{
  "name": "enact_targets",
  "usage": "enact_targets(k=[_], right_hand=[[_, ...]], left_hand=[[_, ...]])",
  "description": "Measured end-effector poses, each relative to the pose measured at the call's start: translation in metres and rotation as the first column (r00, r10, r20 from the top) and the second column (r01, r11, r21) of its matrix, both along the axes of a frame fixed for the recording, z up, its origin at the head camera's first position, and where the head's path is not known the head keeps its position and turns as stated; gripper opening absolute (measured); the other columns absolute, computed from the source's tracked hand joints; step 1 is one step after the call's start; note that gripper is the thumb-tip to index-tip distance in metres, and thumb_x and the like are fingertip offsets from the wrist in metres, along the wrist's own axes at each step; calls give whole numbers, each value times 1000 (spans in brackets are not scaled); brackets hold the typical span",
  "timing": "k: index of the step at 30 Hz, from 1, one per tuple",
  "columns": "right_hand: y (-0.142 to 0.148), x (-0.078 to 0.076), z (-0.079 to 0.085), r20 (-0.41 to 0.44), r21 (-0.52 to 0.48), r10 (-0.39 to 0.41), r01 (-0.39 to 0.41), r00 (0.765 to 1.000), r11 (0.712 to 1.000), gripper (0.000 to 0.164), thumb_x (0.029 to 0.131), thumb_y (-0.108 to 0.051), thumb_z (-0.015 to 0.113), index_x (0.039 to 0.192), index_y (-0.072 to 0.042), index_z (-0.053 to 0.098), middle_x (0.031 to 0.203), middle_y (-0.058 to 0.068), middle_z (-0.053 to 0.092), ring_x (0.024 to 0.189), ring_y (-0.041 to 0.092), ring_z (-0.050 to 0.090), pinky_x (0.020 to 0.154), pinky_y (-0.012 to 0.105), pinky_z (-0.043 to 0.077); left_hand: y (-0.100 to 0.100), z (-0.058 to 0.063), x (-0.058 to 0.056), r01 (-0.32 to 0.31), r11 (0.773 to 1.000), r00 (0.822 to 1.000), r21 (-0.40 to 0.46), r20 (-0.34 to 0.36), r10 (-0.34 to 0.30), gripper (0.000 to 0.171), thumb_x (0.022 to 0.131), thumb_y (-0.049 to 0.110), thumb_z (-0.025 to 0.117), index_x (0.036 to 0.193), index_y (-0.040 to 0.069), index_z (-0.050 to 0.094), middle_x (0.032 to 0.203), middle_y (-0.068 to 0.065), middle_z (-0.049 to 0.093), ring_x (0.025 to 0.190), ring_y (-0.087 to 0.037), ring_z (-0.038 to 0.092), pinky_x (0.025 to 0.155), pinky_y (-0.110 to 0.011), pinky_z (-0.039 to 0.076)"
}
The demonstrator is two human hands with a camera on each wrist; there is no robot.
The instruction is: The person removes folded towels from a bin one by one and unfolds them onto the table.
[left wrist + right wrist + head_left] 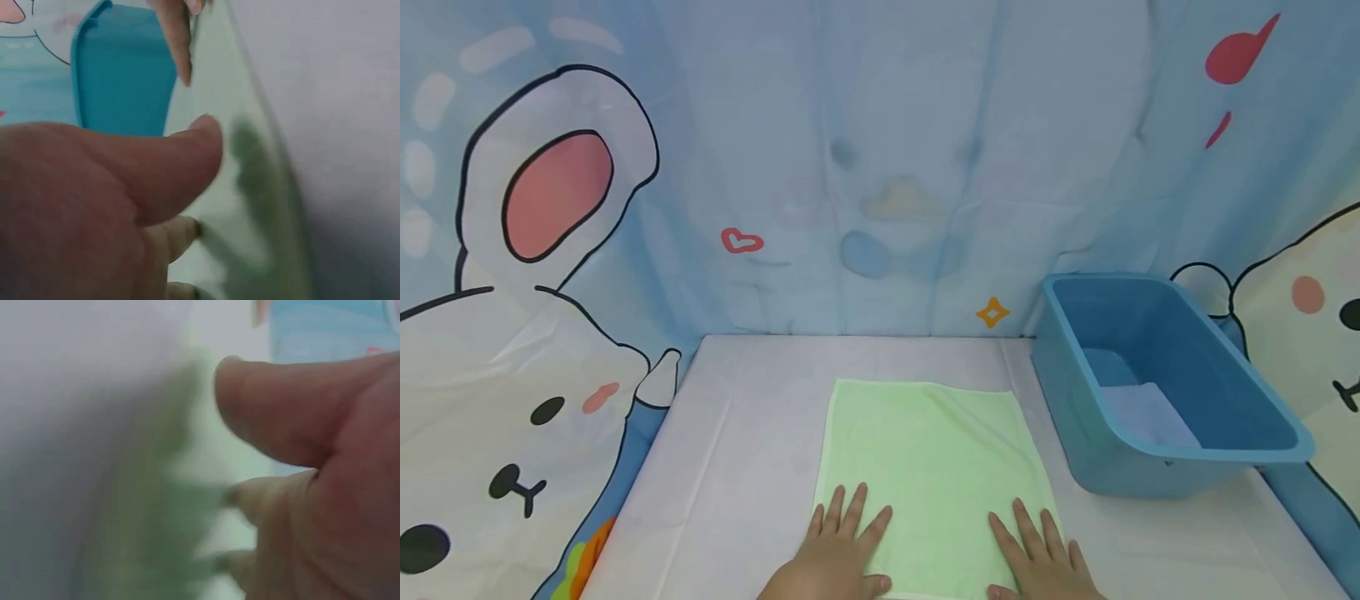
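Observation:
A light green towel (925,450) lies spread flat on the white-covered table, with a slight crease toward its far right corner. Over its near left part is my left hand (835,550), fingers spread and straight, thumb pointing inward. My right hand (1041,558) mirrors it at the near right part, fingers likewise spread. Both wrist views show the thumb close over the cloth, as with the left thumb (187,156) and the right thumb (269,406). Neither hand grips anything.
On the right of the table stands a blue plastic bin (1172,475) holding a folded pale cloth (1150,412). A cartoon-printed curtain (895,108) hangs behind and along both sides. White table cover (722,467) shows left of the towel.

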State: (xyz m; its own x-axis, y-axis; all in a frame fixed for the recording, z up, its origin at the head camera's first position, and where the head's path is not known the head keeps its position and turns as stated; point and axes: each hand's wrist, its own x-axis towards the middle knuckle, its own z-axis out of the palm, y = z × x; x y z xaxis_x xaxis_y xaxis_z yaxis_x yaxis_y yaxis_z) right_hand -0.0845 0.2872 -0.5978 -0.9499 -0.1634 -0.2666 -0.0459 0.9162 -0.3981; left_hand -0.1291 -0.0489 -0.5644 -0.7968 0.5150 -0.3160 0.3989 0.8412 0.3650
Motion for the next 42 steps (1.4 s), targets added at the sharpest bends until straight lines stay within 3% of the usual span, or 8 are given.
enact_targets(k=[3, 6, 9, 13, 19, 26, 34, 42], right_hand=[[-13, -17, 35, 112, 5, 18, -19, 994, 1000, 88, 100, -66, 64, 168, -16, 38, 178, 29, 13, 157, 70, 10, 111, 94, 8], [-32, -37, 63, 76, 0, 61, -61, 995, 998, 78, 103, -52, 68, 165, -14, 43, 178, 28, 17, 157, 69, 12, 112, 93, 10], [-49, -59, 73, 3, 8, 110, -110, 994, 994, 72, 106, -46, 66, 167, -17, 42, 180, 21, 18, 163, 60, 11, 118, 89, 9], [-64, -86, 63, -38, 37, 160, -158, 986, 987, 67, 110, -41, 60, 167, -13, 40, 181, 18, 18, 165, 57, 9, 122, 86, 8], [-65, -104, 46, 18, 89, 150, -151, 988, 984, 67, 113, -37, 53, 170, -12, 31, 183, 14, 8, 166, 53, 1, 123, 85, 4], [-57, -114, 47, 39, 127, 121, -125, 992, 984, 74, 111, -48, 55, 173, -26, 23, 184, 13, 2, 167, 53, -2, 121, 87, 1], [-52, -128, 42, 35, 157, 82, -87, 996, 984, 84, 106, -62, 56, 174, -27, 20, 183, 16, -1, 166, 54, -5, 120, 88, 1], [-44, -142, 39, 20, 159, 53, -56, 998, 986, 89, 104, -65, 57, 174, -23, 20, 183, 19, -2, 164, 58, -7, 117, 90, 1]], left_hand=[[10, 17, -11, -1, 1000, 1000, 25, -3, 1, 81, 102, 61, 62, 171, 29, 32, 182, -17, 10, 168, -46, 8, 130, -71, 21], [27, 27, -26, 39, 998, 996, 42, -88, -35, 77, 105, 56, 61, 170, 24, 35, 182, -19, 13, 169, -44, 11, 130, -69, 22], [49, 28, -46, 90, 996, 977, 24, -195, -84, 74, 107, 53, 60, 170, 23, 34, 181, -17, 16, 168, -41, 16, 131, -65, 26], [75, 16, -70, 112, 994, 967, -7, -231, -111, 72, 111, 51, 54, 171, 19, 30, 181, -14, 18, 169, -37, 17, 132, -61, 28], [89, 0, -84, 97, 991, 979, -91, -169, -111, 77, 113, 51, 47, 175, 19, 15, 184, -6, 10, 171, -30, 8, 135, -58, 21], [86, 2, -96, 49, 990, 982, -132, -176, -72, 78, 111, 61, 43, 175, 28, 12, 184, 2, 3, 171, -32, 2, 136, -62, 14], [83, 6, -111, -2, 992, 988, -127, -151, -18, 72, 109, 66, 42, 172, 45, 15, 185, -1, 0, 170, -41, -2, 131, -74, 11], [81, 3, -121, -29, 993, 990, -111, -140, 14, 71, 108, 70, 40, 171, 50, 15, 185, -1, -2, 169, -45, -5, 128, -79, 8]])
